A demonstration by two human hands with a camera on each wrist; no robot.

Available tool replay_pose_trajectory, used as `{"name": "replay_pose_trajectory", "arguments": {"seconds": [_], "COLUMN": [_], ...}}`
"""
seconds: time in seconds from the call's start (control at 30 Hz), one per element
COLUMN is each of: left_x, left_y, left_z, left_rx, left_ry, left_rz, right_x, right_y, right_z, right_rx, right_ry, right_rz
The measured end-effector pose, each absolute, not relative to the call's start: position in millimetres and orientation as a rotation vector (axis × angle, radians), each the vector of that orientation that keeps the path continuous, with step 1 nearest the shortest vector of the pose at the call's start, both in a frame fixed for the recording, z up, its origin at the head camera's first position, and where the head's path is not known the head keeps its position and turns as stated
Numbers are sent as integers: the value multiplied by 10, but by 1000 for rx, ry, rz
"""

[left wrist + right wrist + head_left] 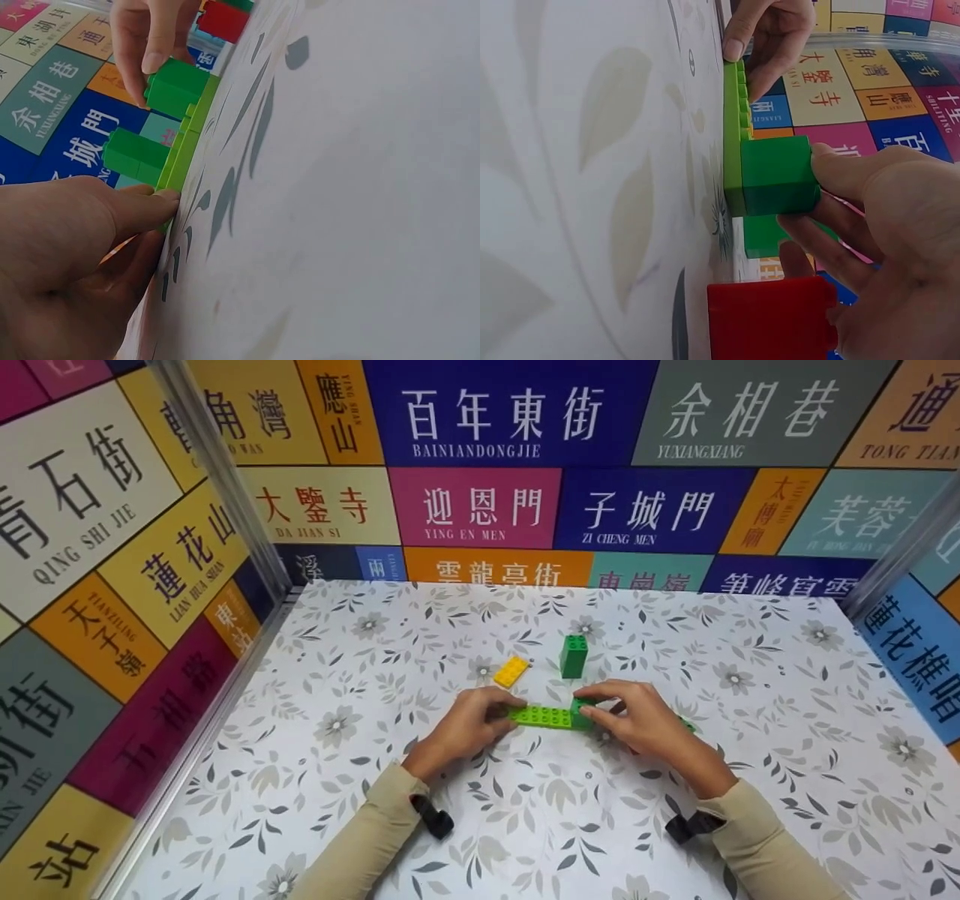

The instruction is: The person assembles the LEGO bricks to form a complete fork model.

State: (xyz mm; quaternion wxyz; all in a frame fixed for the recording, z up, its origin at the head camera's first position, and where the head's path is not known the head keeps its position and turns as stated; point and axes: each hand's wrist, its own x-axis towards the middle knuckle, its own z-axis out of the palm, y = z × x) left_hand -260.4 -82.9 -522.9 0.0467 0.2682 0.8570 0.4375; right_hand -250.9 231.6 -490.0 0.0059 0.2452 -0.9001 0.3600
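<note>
A long lime-green building brick [545, 715] lies flat on the table. My left hand [469, 724] pinches its left end between thumb and fingers. On its right end sits a dark green brick [780, 176], and the thumb and fingertips of my right hand [637, 716] grip this brick from above. Seen from the right wrist, the green brick rests against the lime one's studded side; whether it is pressed fully down I cannot tell. A red brick [769, 319] stands close under the right hand, mostly hidden in the head view.
Behind the hands stands a tall dark green brick stack [573, 660]. A flat yellow brick [511, 672] lies to its left. Some green [687, 724] shows beyond the right wrist. Sign-covered panels [480, 506] enclose the back and sides of the flower-patterned table [360, 810].
</note>
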Motion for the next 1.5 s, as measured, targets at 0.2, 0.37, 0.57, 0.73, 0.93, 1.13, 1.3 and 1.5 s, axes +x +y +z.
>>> {"name": "replay_pose_trajectory", "arguments": {"seconds": [0.2,0.37,0.57,0.73,0.93,1.13,1.3,1.5], "left_x": [-2605,-2609,-2604,-2612,-2625,-2625,-2629,-2613], "left_y": [-815,-829,-833,-830,-845,-866,-854,-846], "left_z": [-5226,-5227,-5235,-5248,-5248,-5253,-5255,-5242], "left_rx": [832,802,837,865,845,819,806,811], "left_ry": [2605,2602,2609,2613,2591,2588,2580,2578], "left_rz": [1336,1326,1350,1359,1351,1365,1364,1372], "right_x": [-2475,-2469,-2463,-2448,-2444,-2458,-2471,-2422], "right_y": [2316,2303,2307,2329,2400,2550,2736,2986], "right_z": [-4895,-4914,-4920,-4898,-4837,-4792,-4777,-4721], "right_rx": [728,743,802,847,879,848,834,820], "right_ry": [-2820,-2810,-2804,-2831,-2843,-2817,-2823,-2870], "right_rz": [1142,1147,1094,1089,1103,1045,983,938]}}
